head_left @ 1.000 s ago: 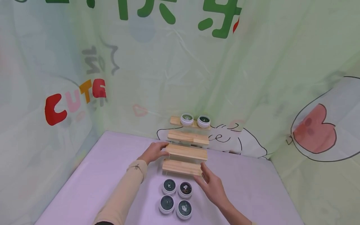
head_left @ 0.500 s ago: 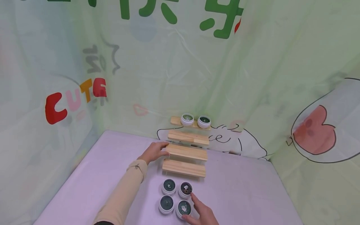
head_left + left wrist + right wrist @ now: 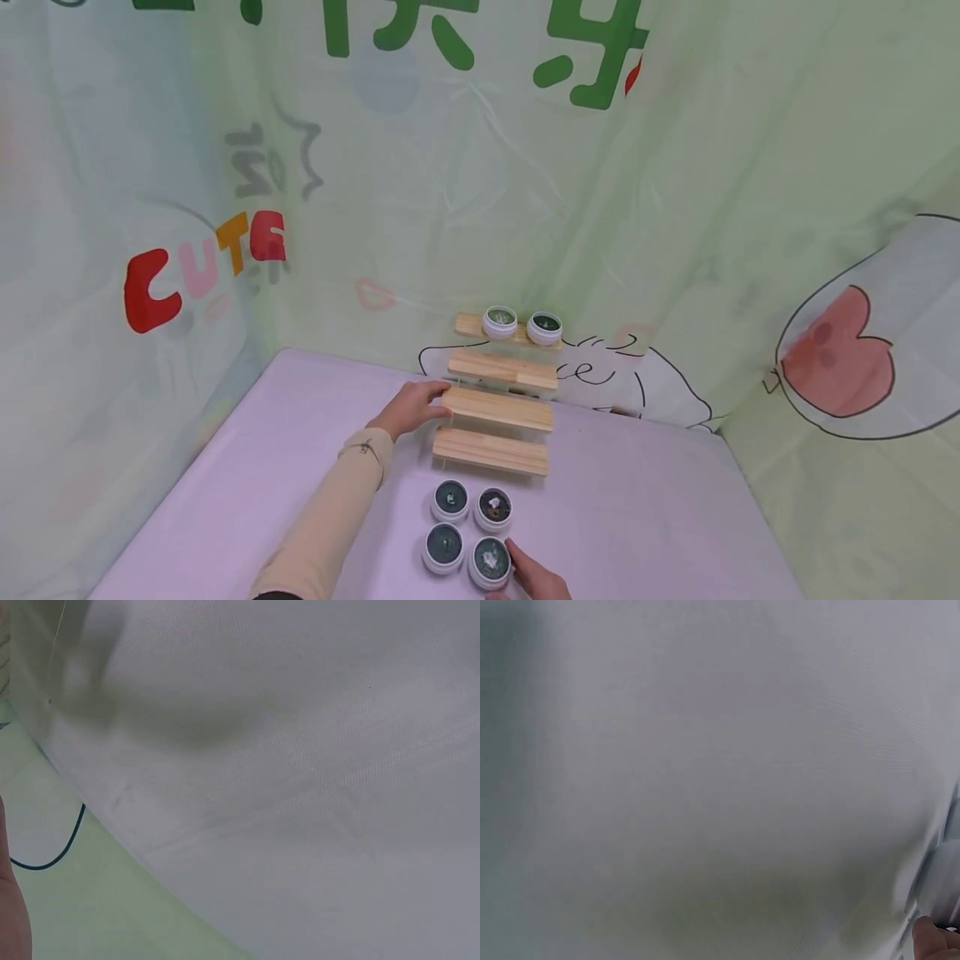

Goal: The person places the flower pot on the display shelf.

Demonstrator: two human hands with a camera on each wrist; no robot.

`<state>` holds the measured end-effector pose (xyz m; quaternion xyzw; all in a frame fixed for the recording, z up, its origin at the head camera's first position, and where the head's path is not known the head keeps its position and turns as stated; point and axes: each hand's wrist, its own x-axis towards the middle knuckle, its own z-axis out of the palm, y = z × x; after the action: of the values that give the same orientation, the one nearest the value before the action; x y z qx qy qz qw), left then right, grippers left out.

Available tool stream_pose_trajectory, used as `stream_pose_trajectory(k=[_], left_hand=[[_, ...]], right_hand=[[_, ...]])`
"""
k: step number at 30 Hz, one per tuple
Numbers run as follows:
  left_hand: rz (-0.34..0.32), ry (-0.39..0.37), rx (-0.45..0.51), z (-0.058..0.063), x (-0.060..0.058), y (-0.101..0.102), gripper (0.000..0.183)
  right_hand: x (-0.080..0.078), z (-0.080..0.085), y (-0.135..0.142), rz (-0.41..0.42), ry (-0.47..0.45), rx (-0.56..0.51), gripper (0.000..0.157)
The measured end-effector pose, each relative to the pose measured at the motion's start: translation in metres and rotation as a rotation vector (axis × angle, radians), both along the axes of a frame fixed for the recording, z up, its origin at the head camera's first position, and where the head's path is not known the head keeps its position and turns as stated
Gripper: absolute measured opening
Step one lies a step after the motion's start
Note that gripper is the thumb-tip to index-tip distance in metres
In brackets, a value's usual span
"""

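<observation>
A stepped wooden display rack (image 3: 498,408) with several narrow tiers stands at the back of the table. My left hand (image 3: 408,408) holds its left end, thumb and fingers at the third tier from the top; only a strip of that hand shows in the left wrist view. Several small white round jars with dark green tops stand in front of the rack. At the near right jar (image 3: 491,559), my right hand (image 3: 538,577) has its fingers along the right side and its thumb low at the front. A fingertip (image 3: 928,937) meets the jar's side in the right wrist view.
Two more white jars, a left one (image 3: 499,322) and a right one (image 3: 544,327), sit on the top tier. A lilac cloth covers the table (image 3: 637,500). Printed pale green curtains (image 3: 675,208) hang behind and at both sides.
My right hand has left the right end of the lowest tier and come down toward me to the near right jar. My left hand has stayed on the rack.
</observation>
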<state>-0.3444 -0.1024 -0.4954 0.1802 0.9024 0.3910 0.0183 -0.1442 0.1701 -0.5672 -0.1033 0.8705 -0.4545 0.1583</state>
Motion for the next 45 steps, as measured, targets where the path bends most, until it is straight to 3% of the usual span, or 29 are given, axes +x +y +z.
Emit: stream_pose_trajectory(k=[7,13,17,23,26,29,33,41,45], left_hand=[[-0.001,0.004,-0.019,-0.001,0.001,0.0,0.06],[-0.005,0.009,-0.009,0.001,0.002,0.001,0.059],[0.0,0.015,-0.015,0.0,0.001,0.001,0.059],[0.005,-0.004,0.004,0.001,0.001,0.002,0.058],[0.001,0.0,-0.01,-0.004,-0.003,0.001,0.06],[-0.002,0.011,-0.027,-0.012,-0.009,0.0,0.061],[-0.003,0.011,-0.04,-0.015,-0.012,-0.001,0.062],[0.007,-0.007,-0.01,0.003,0.001,0.001,0.059],[-0.017,0.036,0.001,0.007,0.006,0.0,0.058]], right_hand=[[0.001,-0.003,-0.004,-0.027,0.004,0.03,0.09],[-0.001,-0.01,-0.01,-0.142,-0.073,-0.089,0.094],[-0.001,-0.01,-0.011,-0.15,-0.055,-0.145,0.092],[-0.001,0.003,-0.009,-0.098,-0.012,-0.128,0.086],[-0.001,0.013,-0.01,-0.09,-0.005,-0.131,0.082],[-0.003,0.025,-0.013,-0.09,0.057,-0.153,0.077],[-0.013,0.041,-0.017,-0.101,0.115,-0.179,0.075],[-0.051,0.069,-0.025,-0.19,0.197,-0.228,0.071],[-0.076,0.08,-0.03,-0.257,0.231,-0.249,0.069]])
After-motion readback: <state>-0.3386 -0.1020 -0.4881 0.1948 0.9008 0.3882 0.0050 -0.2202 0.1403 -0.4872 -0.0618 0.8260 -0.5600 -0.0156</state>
